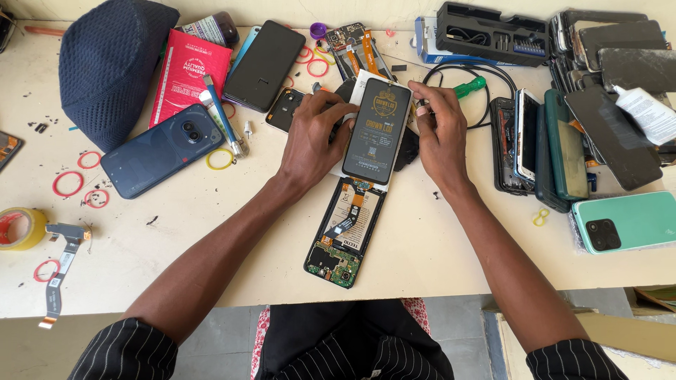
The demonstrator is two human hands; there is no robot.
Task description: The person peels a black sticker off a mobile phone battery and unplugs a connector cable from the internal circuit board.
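We hold a replacement phone screen (377, 130) between both hands, face up and tilted slightly, so its printed protective film faces us. Our left hand (313, 137) curls around the screen's left edge, fingers closed on it near the top corner; our right hand (442, 130) pinches the right edge near the top, thumb and fingertips narrow on the rim. Gripping by the edges keeps our fingers off the glass and, we judge, lets us steady the panel over the work.

Just below the screen's lower end lies the opened phone body (346, 232), flat on the bench (211, 211), its circuit board and battery turned up, likely so the internals stay reachable. The screen's lower edge appears to overlap or touch the top of that body; we cannot tell which.

Left of the screen rest a blue phone (163, 150) lying camera side up, a red packet (189, 70) and a dark knitted cap (113, 63). Red rubber bands (69, 183) lie scattered further left of the screen, with a roll of yellow tape (21, 229) at the bench's edge. Right of the screen stands a row of phones (539, 144) leaning on their sides, and a mint-green phone (627, 222) lies beyond them. Above the screen, towards the right, sits a black screwdriver bit case (493, 32), and a green-handled screwdriver (470, 87) lies just beside our right hand, close for reaching.
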